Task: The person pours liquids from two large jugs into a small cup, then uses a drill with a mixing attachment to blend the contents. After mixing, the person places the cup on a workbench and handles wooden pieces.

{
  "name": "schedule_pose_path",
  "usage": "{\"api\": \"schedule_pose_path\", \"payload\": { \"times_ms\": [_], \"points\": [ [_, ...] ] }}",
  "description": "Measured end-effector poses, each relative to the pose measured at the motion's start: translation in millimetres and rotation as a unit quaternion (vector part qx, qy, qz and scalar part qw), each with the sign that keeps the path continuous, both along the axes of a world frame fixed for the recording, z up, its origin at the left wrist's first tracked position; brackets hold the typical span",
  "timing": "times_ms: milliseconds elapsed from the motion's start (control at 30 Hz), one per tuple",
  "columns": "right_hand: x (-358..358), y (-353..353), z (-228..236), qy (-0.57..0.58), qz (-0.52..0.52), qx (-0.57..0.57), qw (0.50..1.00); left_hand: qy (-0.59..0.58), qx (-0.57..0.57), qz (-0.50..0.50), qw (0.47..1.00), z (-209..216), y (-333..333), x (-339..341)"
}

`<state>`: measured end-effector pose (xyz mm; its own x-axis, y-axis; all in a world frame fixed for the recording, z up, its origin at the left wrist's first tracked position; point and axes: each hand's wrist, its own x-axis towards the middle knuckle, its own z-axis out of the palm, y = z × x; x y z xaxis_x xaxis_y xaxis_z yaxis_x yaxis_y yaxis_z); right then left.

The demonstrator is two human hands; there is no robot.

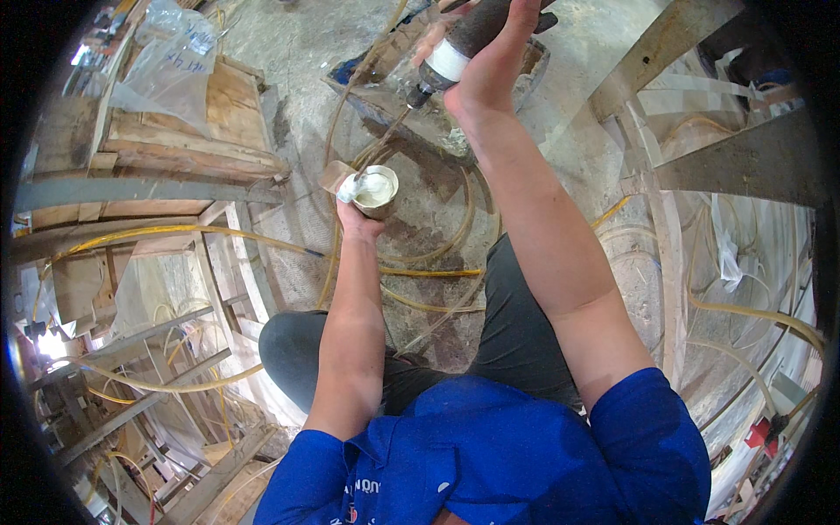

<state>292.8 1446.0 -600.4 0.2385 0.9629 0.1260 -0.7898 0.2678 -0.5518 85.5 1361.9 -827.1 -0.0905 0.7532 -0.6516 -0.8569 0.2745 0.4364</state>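
Observation:
My left hand (360, 220) is closed around a small round cup (378, 210) in front of me. White paste (376, 186) fills the cup's mouth, and some is smeared at its left rim. A flat brownish piece (332, 177) sticks out beside that rim; I cannot tell what it is. Farther off and to the right, my right hand (490, 79) grips a dark, thick, cylindrical air tool (448, 61) with a white band. A hose fitting (420, 96) points down-left from its end. The tool's far end runs out at the top edge.
A worn open box (420, 131) lies on the concrete floor beneath the tool. Yellowish hoses (437, 272) loop across the floor. Wooden panels (157, 140) and frames stand at the left, with plastic sheeting (179, 70) on top. More frame bars (744, 157) stand close at the right.

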Motion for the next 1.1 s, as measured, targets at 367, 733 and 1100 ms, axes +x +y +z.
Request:
{"api": "schedule_pose_path", "payload": {
  "times_ms": [367,733,1100],
  "points": [
    [-6.1,5.9,-6.2,0.072,-0.012,-0.051,0.996,0.087,-0.04,-0.017,0.995,16.9,5.9,15.9],
    [5.6,17.3,-21.1,0.032,-0.155,-0.051,0.986,0.085,-0.063,0.082,0.991,-5.8,-14.0,-4.4],
    [-14.0,19.7,-17.0,-0.223,-0.088,0.13,0.962,0.161,-0.08,0.353,0.918,51.8,-13.3,-50.0]
  ]
}}
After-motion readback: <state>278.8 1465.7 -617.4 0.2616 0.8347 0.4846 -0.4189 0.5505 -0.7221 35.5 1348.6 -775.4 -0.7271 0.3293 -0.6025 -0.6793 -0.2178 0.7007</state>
